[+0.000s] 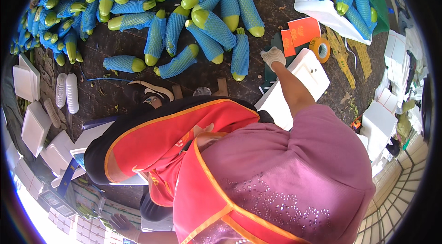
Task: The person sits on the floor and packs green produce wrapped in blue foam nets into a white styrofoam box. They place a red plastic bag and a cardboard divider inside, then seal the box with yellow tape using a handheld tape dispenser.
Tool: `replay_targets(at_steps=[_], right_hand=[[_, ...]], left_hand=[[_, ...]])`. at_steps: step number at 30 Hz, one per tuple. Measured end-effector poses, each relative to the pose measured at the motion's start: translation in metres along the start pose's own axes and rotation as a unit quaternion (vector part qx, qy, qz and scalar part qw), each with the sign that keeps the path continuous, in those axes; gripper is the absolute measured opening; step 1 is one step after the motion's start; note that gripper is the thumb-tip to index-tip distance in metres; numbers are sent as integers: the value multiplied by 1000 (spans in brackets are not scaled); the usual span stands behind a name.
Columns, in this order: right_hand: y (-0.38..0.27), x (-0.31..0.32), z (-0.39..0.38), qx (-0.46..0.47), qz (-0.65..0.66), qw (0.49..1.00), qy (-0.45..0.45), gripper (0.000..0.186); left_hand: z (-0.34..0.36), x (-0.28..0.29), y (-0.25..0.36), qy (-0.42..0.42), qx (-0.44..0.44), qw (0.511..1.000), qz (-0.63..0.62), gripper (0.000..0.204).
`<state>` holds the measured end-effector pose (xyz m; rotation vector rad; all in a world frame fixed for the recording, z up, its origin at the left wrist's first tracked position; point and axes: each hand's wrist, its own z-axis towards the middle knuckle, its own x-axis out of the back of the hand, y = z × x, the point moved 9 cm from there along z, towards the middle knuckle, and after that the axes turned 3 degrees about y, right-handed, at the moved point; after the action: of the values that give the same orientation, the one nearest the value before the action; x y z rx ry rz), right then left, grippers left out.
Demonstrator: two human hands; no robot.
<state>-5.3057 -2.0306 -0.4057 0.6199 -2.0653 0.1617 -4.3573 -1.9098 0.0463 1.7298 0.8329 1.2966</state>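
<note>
My right hand (pixel 274 56), in a white knitted glove, reaches forward over a dark green flat sheet (pixel 270 74) beside a white foam lid or box (pixel 306 71). Its fingers look curled; anything inside them is hidden. Orange-red cards (pixel 304 31) and a roll of yellow tape (pixel 319 50) lie just to its right. My left hand (pixel 122 226), in a greyish glove, is stretched back at the lower left, fingers spread, holding nothing visible. Below it are pale, blurred things I cannot make out.
Green gourd-like vegetables in blue foam netting (pixel 212 27) cover the dark ground ahead. A white foam box (pixel 334 14) at the far right holds several more. Foam boxes (pixel 36 126) stand at left, with stacks of foam (pixel 378 126) at right. Yellow printed strips (pixel 340 57) lie near the tape.
</note>
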Motion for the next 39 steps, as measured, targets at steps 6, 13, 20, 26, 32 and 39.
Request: replay_targets(at_steps=[6,13,20,26,32,39], right_hand=[[-2,-27,33,-9,-19,998,-51,50],[-56,-93,-32,309,-343,762,-455,24],[-293,117,-167,651,198,706,-196,28],[-411,199,-399,766,260,505,-302,50],[-454,229,-482,691,391,273,-543,62],[-480,146,-674,837,199,347,-373,20]], left_hand=[[-2,46,-22,-26,12,999,-15,61],[-39,-12,0,-32,-44,998,-25,55],[-257,-296,105,-467,-130,859,-166,60],[-266,-374,90,-364,-219,904,-48,128],[-133,-264,119,-331,-205,853,-348,111],[-21,-143,7,-80,-54,940,-327,27]])
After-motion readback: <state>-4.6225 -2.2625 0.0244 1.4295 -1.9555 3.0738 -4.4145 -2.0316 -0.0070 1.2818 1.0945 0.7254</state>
